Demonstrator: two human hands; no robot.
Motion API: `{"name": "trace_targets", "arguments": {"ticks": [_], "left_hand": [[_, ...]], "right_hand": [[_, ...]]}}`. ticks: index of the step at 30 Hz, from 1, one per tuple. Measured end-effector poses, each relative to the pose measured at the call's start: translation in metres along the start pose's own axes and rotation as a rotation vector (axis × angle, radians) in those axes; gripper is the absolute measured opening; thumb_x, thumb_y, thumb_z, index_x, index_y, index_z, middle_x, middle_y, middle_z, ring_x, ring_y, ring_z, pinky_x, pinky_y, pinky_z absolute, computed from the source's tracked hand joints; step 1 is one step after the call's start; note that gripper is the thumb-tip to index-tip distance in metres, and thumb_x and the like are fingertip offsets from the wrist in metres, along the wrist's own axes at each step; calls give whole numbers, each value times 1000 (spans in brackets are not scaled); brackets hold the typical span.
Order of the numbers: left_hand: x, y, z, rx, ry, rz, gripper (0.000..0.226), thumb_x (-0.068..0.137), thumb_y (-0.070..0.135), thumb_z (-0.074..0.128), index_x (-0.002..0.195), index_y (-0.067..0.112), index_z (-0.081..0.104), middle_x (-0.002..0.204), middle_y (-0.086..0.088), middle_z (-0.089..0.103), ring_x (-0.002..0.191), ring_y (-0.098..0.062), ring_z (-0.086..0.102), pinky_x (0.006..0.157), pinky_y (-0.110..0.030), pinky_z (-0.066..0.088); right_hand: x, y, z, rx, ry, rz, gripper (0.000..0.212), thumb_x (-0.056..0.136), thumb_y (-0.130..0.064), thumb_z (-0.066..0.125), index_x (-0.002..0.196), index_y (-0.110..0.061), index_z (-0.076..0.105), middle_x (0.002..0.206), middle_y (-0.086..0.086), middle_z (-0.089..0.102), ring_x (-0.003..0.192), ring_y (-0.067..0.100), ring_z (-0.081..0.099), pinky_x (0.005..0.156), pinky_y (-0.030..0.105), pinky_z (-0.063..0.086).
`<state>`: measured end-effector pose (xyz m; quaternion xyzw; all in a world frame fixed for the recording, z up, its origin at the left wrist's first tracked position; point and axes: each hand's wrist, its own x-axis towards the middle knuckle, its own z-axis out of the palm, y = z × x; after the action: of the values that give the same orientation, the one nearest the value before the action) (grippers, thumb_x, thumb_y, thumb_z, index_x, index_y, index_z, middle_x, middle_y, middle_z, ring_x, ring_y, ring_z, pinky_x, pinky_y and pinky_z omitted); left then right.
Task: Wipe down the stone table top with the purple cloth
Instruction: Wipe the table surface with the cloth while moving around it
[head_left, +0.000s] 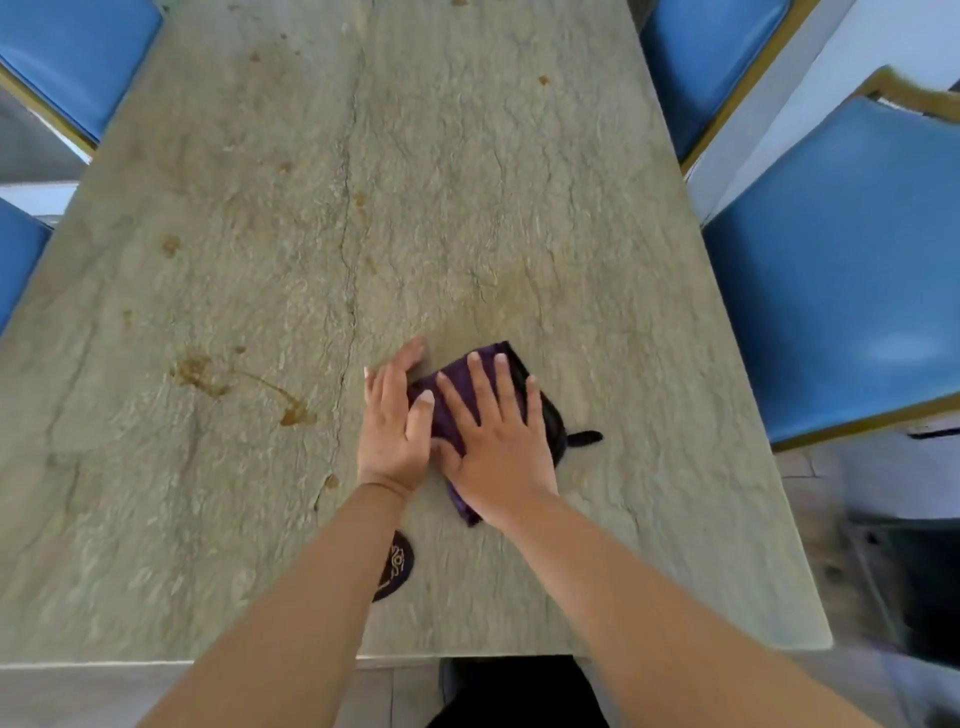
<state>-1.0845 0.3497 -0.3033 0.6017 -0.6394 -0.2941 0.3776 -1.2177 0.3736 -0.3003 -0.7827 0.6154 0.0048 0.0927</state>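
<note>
The grey-green stone table top (467, 182) fills most of the view and carries brown stains, the largest at the left (208, 374). A folded purple cloth (457, 400) with a dark edge lies on it in the near middle. My right hand (498, 441) lies flat on the cloth, fingers spread and pressing it down. My left hand (392, 421) rests flat beside it, its thumb touching the cloth's left edge. Most of the cloth is hidden under my hands.
Blue padded chairs with gold frames stand around the table: two at the right (841, 291) (701, 62) and two at the left (72, 57) (15, 254). A small dark round piece with a pale pattern (397, 564) lies by my left forearm. The table's near edge is at the bottom.
</note>
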Motion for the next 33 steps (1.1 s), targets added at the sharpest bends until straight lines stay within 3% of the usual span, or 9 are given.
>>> {"name": "trace_targets", "arguments": {"ticks": [3,5,9,12,17,21,25,29,33], "left_hand": [[-5,6,-12,-72,-81,-113,62,86,45,25,139,18,45,143,6,41,137,-11,33,117,-40,23],[-20,13,-15,58,-171,-112,70,86,54,16,138,19,48,149,5,36,141,-9,25,119,-38,17],[-72,17,-9,236,-275,-12,71,91,54,7,148,22,35,157,10,21,144,4,1,121,-32,-6],[-87,11,-12,272,-274,57,65,94,47,8,151,22,26,159,11,18,146,3,-1,121,-31,-7],[-80,18,-10,152,-219,-20,67,89,44,10,149,21,31,156,7,27,146,-5,12,121,-29,-3],[-79,36,14,403,-235,-103,51,99,36,17,148,27,30,160,6,15,148,-11,0,120,-45,-9],[-90,64,52,595,-446,109,59,96,51,5,153,33,8,162,11,-7,147,-12,-17,116,-56,-12],[-96,56,66,819,-455,227,61,96,58,4,151,36,-10,160,10,-17,146,-19,-22,114,-64,-6],[-96,58,68,789,-412,223,60,97,58,12,152,37,3,162,10,-8,148,-18,-14,115,-63,-5]], "right_hand": [[-60,11,4,-2,-21,-265,63,94,-61,24,150,-39,11,162,0,1,148,24,-9,118,51,-1],[-77,48,1,-49,-5,-355,60,93,-63,27,149,-43,16,161,-4,7,149,23,0,118,48,4],[-64,76,-5,-51,24,186,62,94,-62,15,150,-41,-1,162,-1,-3,148,24,-10,119,50,0],[-45,38,-3,40,8,483,66,94,-60,10,150,-34,-12,159,6,-18,145,31,-20,116,55,-7],[-105,-33,14,13,-10,65,66,95,-59,15,152,-32,-3,161,5,-11,145,27,-21,116,56,-5],[-150,14,15,3,4,-147,61,94,-62,25,149,-41,9,161,-4,5,148,21,-3,117,49,1],[-142,100,2,-12,20,269,62,92,-66,12,149,-45,2,161,-7,-5,148,20,-9,117,52,7],[-137,120,-6,83,25,697,64,93,-64,11,150,-39,-5,160,1,-14,146,25,-17,117,52,-8],[-178,59,9,74,68,598,66,94,-64,12,151,-36,-6,159,4,-16,146,29,-18,116,55,-8]]}}
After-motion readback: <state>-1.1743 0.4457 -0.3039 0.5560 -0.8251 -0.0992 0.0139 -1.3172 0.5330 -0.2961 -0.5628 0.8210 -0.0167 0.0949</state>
